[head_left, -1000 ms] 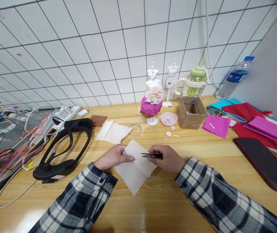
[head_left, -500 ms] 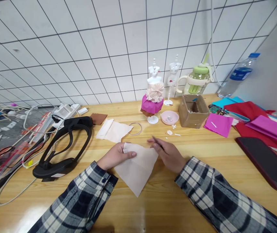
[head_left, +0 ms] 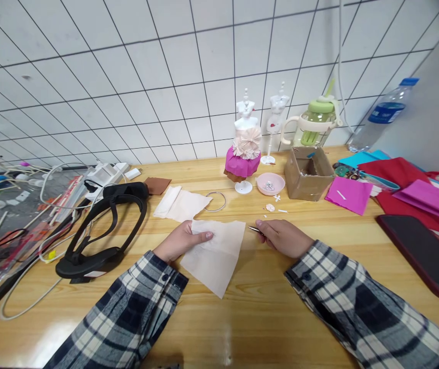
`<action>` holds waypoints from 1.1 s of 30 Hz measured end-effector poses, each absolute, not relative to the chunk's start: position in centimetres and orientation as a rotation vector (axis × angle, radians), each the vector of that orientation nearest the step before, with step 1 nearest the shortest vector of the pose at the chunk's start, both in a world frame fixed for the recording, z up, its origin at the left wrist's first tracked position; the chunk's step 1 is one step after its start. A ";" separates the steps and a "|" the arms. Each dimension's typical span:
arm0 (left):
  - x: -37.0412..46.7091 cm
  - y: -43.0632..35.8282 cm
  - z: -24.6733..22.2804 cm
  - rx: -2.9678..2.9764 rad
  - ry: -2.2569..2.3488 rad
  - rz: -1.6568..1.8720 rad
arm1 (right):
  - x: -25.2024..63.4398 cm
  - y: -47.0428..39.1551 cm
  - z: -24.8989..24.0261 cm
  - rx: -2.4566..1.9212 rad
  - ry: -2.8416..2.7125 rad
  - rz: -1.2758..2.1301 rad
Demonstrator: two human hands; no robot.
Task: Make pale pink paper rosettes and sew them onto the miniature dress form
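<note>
My left hand point(head_left: 184, 241) is closed on the upper left corner of a thin, pale pink square of cloth point(head_left: 215, 259), thumb on top and fingers underneath. The cloth hangs over the table with one corner toward me. To its right, my right hand point(head_left: 286, 237) is closed around a slim metal tool point(head_left: 256, 230) with a silver tip pointing left. Its kind is hard to make out, as the fingers hide most of it. A small gap separates the tip from the cloth's right edge. Beyond my left hand lie a folded pale cloth point(head_left: 184, 202) and a thin metal ring point(head_left: 216, 201).
A mini dress form point(head_left: 242, 148) in a pink outfit stands at the back beside a bare one point(head_left: 276, 120). Nearby are a pink dish point(head_left: 270, 184), cardboard box point(head_left: 307, 179) and green-lidded bottle point(head_left: 315, 123). A black headset strap point(head_left: 106, 233) lies left, a phone point(head_left: 421, 256) right.
My right hand has moved right, away from the cloth's edge, and the metal tool now points left. My left hand still holds the cloth, which has shifted slightly up.
</note>
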State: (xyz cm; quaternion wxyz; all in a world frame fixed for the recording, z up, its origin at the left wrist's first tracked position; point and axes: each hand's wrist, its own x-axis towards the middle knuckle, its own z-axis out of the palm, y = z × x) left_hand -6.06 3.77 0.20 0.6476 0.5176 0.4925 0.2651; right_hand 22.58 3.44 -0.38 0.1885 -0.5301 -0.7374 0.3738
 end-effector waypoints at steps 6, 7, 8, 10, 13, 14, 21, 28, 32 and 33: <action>-6.0 3.7 0.3 1.151 1.107 0.592 | 21.6 3.0 0.0 -1.448 -2.111 1.074; -5.9 3.6 0.4 1.155 1.105 0.591 | 21.6 2.9 0.0 -1.435 -2.109 1.079; -5.9 3.6 0.5 1.159 1.102 0.592 | 21.6 2.9 0.1 -1.425 -2.107 1.084; -5.8 3.5 0.6 1.166 1.100 0.594 | 21.6 2.9 0.1 -1.420 -2.108 1.083; -5.8 3.5 0.6 1.166 1.102 0.588 | 21.6 2.9 0.1 -1.417 -2.129 1.057; -5.8 3.6 0.6 1.167 1.101 0.584 | 21.6 2.9 0.1 -1.415 -2.136 1.047; -5.7 3.6 0.6 1.191 1.089 0.555 | 21.1 2.7 0.0 -1.383 -2.143 1.055; -5.5 3.5 0.7 1.191 1.107 0.552 | 20.7 2.6 0.0 -1.411 -2.130 1.092; -5.5 3.5 0.7 1.186 1.102 0.550 | 20.7 2.6 0.1 -1.418 -2.144 1.084; -5.5 3.5 0.7 1.185 1.103 0.546 | 20.7 2.6 0.2 -1.421 -2.149 1.083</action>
